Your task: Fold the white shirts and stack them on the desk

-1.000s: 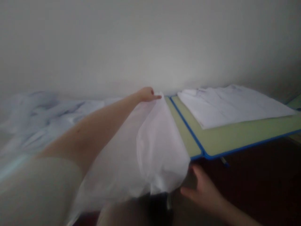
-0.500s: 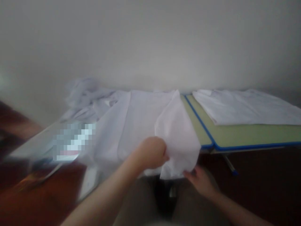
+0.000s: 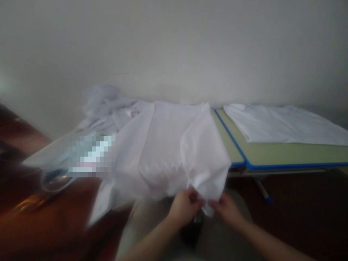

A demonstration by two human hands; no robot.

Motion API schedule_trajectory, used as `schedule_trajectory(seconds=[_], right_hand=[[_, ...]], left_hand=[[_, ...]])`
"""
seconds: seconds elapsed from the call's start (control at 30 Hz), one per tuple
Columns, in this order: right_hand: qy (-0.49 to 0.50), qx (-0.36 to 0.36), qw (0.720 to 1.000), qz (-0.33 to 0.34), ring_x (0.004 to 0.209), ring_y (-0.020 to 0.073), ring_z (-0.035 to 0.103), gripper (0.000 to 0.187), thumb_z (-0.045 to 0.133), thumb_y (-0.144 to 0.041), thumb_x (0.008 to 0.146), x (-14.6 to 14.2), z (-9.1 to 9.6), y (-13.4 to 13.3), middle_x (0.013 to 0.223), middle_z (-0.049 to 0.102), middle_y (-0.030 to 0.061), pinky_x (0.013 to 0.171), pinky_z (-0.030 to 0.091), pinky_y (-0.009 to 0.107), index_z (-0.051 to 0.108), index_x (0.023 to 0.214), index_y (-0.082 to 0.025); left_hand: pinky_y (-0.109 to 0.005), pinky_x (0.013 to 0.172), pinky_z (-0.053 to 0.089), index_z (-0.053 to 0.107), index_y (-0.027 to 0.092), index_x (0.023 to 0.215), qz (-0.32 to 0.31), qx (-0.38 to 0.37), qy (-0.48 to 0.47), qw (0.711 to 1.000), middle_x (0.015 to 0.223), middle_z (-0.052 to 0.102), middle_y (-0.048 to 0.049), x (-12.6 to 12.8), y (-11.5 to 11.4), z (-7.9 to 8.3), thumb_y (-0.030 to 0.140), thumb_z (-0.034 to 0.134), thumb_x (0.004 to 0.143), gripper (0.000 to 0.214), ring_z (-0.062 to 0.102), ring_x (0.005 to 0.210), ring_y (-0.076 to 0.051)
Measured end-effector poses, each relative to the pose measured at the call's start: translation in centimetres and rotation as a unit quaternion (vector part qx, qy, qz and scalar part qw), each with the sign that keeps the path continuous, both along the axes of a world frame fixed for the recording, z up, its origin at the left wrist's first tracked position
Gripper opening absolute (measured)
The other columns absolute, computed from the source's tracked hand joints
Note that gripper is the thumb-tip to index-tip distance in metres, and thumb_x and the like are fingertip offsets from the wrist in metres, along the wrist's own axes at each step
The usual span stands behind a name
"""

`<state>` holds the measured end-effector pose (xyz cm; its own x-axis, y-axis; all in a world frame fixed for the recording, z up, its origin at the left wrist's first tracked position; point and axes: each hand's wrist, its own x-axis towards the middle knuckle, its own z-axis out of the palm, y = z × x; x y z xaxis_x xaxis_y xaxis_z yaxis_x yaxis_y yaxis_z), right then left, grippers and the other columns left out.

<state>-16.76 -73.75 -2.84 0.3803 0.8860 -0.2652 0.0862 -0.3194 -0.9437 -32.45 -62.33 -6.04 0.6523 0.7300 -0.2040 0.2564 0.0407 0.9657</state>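
Observation:
A white garment (image 3: 165, 145), seemingly a shirt or coat, lies spread over the near table, its lower part draping past the front edge. One part of it, folded over at the right (image 3: 205, 145), hangs down toward my lap. My left hand (image 3: 185, 206) is closed in a pinch on the cloth near its lower end. Close beside it, my right hand (image 3: 228, 208) pinches the lower right edge of the same cloth. A small tip of fabric pokes out between the two hands.
Crumpled white cloth (image 3: 102, 105) is heaped at the back left against the wall (image 3: 174, 50). On the right, a flat white cloth (image 3: 285, 125) rests on a green table (image 3: 293, 154) with blue edging. A blurred, pixelated item (image 3: 91, 156) sits at the left.
My left hand has moved down and right from the middle of the cloth, coming near my right hand. The cloth's lower end is now gathered between them.

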Motion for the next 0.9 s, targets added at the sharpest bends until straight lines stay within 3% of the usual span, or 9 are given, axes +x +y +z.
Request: schedule_trajectory(seconds=[0.1,0.2,0.33,0.4,0.53,0.63,0.8,0.9], right_hand=[[0.001,0.003,1.0,0.002,0.095,0.0291,0.066,0.051,0.069,-0.054,0.07,0.4,0.0,-0.2,0.102,0.071,0.0127,0.089,0.05,0.043,0.066,0.101,-0.013],[0.002,0.0,1.0,-0.004,0.095,0.0276,0.066,0.046,0.068,-0.049,0.072,1.0,-0.3,-0.2,0.103,0.071,0.0111,0.09,0.05,0.041,0.066,0.101,-0.014],[-0.013,-0.01,1.0,0.003,0.098,0.027,0.065,0.043,0.071,-0.042,0.07,1.4,-0.7,0.0,0.106,0.071,0.0092,0.09,0.049,0.04,0.066,0.103,-0.016],[-0.014,-0.008,1.0,0.002,0.099,0.0274,0.065,0.043,0.073,-0.041,0.067,1.4,-0.8,0.1,0.106,0.07,0.0084,0.09,0.05,0.04,0.066,0.102,-0.016],[0.043,0.019,0.999,-0.002,0.096,0.0275,0.066,0.045,0.077,-0.043,0.063,1.0,-0.2,0.4,0.104,0.071,0.0074,0.088,0.051,0.041,0.067,0.098,-0.017],[0.038,0.03,0.998,-0.027,0.092,0.0268,0.067,0.042,0.074,-0.047,0.067,0.9,0.3,0.6,0.098,0.072,0.0081,0.086,0.051,0.041,0.068,0.094,-0.016],[-0.022,0.02,0.998,-0.06,0.084,0.0243,0.067,0.04,0.069,-0.049,0.072,1.0,0.1,0.9,0.093,0.072,0.0089,0.08,0.052,0.039,0.07,0.091,-0.014],[-0.018,0.036,0.998,-0.044,0.083,0.0229,0.067,0.039,0.069,-0.047,0.073,1.3,-0.4,0.9,0.093,0.073,0.0087,0.08,0.053,0.037,0.07,0.092,-0.013]], left_hand=[[-0.028,0.053,0.034,0.058,0.02,0.06,0.001,0.003,-0.004,1.0,0.06,0.056,-0.001,0.4,-0.4,-1.6,0.046,0.076,0.065,0.032,0.049,0.056,-0.015],[-0.027,0.054,0.036,0.051,0.02,0.055,0.003,-0.035,-0.071,0.997,0.058,0.054,0.0001,-0.2,-0.8,-2.5,0.043,0.081,0.061,0.038,0.047,0.055,-0.013],[-0.029,0.071,0.046,0.05,0.019,0.054,0.037,-0.022,-0.16,0.986,0.079,0.062,-0.0031,-1.2,-1.8,-3.2,0.038,0.082,0.061,0.038,0.058,0.076,-0.017],[-0.03,0.076,0.047,0.051,0.02,0.056,0.061,-0.033,-0.177,0.982,0.083,0.063,-0.0032,-1.3,-2.2,-3.7,0.038,0.082,0.062,0.036,0.06,0.08,-0.018],[-0.028,0.062,0.047,0.054,0.019,0.066,0.082,-0.11,-0.145,0.98,0.065,0.06,0.0008,-1.1,-2.5,-5.4,0.039,0.082,0.06,0.035,0.056,0.061,-0.015],[-0.029,0.067,0.049,0.06,0.014,0.08,0.069,-0.144,-0.168,0.973,0.076,0.067,-0.0035,-0.9,-2.5,-6.1,0.036,0.083,0.059,0.038,0.061,0.068,-0.016],[-0.031,0.076,0.052,0.057,0.015,0.101,0.062,-0.148,-0.217,0.963,0.093,0.069,-0.0062,-0.4,-3.2,-4.6,0.033,0.086,0.055,0.057,0.065,0.082,-0.019],[-0.033,0.078,0.053,0.054,0.018,0.114,0.073,-0.124,-0.235,0.961,0.099,0.069,-0.0073,0.0,-3.6,-3.2,0.044,0.078,0.066,0.059,0.066,0.089,-0.022]])
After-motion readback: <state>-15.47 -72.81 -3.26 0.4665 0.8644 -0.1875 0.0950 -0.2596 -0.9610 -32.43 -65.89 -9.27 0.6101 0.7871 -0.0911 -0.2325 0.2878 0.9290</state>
